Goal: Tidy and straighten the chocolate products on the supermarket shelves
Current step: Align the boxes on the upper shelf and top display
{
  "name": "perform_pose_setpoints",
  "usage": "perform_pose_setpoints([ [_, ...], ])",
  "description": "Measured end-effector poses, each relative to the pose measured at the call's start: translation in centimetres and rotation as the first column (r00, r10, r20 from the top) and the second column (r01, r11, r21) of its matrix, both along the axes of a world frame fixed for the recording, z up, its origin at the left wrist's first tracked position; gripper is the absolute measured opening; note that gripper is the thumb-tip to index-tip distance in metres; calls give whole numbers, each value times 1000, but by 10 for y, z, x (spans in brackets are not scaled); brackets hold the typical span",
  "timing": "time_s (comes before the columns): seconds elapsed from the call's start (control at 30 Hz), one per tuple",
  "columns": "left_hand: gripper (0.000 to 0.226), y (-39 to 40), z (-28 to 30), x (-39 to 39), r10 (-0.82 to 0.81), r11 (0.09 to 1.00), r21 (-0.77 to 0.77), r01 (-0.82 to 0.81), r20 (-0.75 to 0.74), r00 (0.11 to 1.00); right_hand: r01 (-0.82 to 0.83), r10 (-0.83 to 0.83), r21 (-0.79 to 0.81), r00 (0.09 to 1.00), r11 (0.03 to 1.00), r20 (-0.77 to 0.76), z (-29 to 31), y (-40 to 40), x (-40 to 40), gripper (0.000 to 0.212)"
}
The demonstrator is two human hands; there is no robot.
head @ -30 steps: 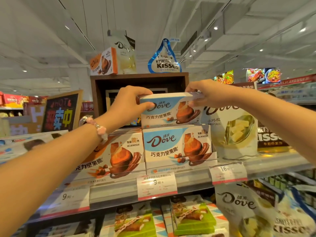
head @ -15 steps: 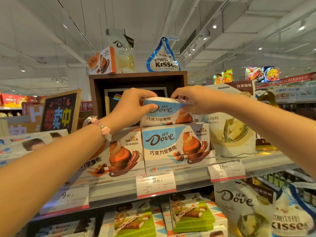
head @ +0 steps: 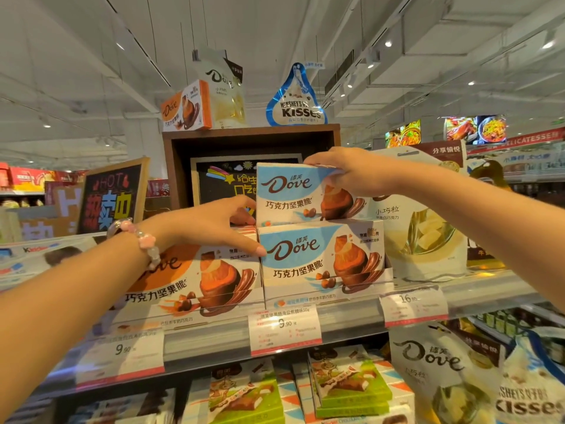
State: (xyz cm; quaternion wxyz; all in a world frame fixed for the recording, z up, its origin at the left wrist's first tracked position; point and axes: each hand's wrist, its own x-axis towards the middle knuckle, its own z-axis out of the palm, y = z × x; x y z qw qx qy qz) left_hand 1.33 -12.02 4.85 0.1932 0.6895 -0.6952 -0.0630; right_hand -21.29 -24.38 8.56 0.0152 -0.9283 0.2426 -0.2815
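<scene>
Two blue-and-white Dove boxes are stacked on the upper shelf. My right hand grips the top right corner of the upper Dove box, which stands upright on the lower Dove box. My left hand has come off the upper box. Its fingers are straight, and one fingertip touches the left edge of the lower box. Under my left wrist lies an orange Dove box, flat-faced beside the blue stack.
A white Dove pouch stands right of the stack. A wooden display box behind carries more Dove and Kisses packs. Price tags hang along the shelf edge. Green chocolate boxes and more pouches fill the lower shelf.
My left hand let go of the upper blue box and dropped to the lower box's left edge. The upper box now stands square on the lower one, still held by my right hand.
</scene>
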Motion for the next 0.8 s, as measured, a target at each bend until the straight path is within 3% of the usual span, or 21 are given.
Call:
perform_pose_setpoints([
  [0.47, 96, -3, -3, -2, 7, 1000, -19, -5, 90, 996, 28, -31, -38, 994, 999, -103, 9, -1, -7, 45],
  [0.6, 94, -2, -3, -3, 2, 1000, -17, -1, 84, 996, -3, 3, 9, 999, 1000, -46, 8, -1, -7, 44],
  [0.7, 95, -4, -5, -3, -16, 1000, -25, 16, 7, 1000, -41, 38, -37, 997, 998, -72, 7, 4, 2, 40],
  [0.8, 115, -6, -6, 1, -19, 999, -36, 16, -83, 996, -55, 53, -26, 995, 998, -90, 2, 6, 11, 33],
])
